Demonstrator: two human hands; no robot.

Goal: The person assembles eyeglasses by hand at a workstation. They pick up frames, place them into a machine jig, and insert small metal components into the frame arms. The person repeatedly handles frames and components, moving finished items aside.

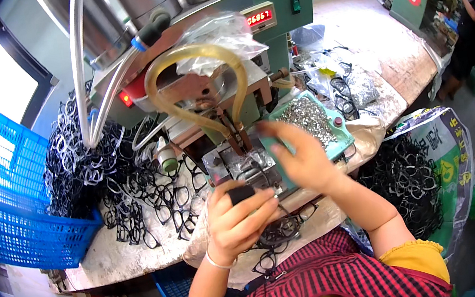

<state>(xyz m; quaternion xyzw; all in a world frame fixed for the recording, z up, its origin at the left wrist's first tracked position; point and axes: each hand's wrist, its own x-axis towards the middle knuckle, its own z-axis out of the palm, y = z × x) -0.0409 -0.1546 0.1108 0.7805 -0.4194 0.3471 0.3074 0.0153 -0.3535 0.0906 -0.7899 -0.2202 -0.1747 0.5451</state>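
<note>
Across the view, from eight o'clock to two o'clock, runs a worn, pale tabletop (116, 259). At twelve o'clock on it stands a green-and-steel machine (280, 4) with silver cylinders and air tubes. A blue plastic basket (21, 230) leans at nine o'clock, with a heap of black and grey glasses frames (78, 162) against it; more frames (162, 198) spread over the tabletop towards eight o'clock. Between three and four o'clock an open sack (452, 145) is filled with further dark frames (403, 183). A turquoise tray (340, 145) of small metal parts (304, 116) sits at three o'clock, just beside the machine's work spot. The right hand (304, 157) reaches between this tray and the machine's two tips, its grip loose, thumb apart from the blurred fingers. The left hand (238, 218) is just below the work spot, towards six o'clock, fingers curled. A dark frame (258, 173) lies at the work spot near its fingertips; I cannot tell whether the left grip is closed on it. A black band (241, 194) wraps one left finger.
</note>
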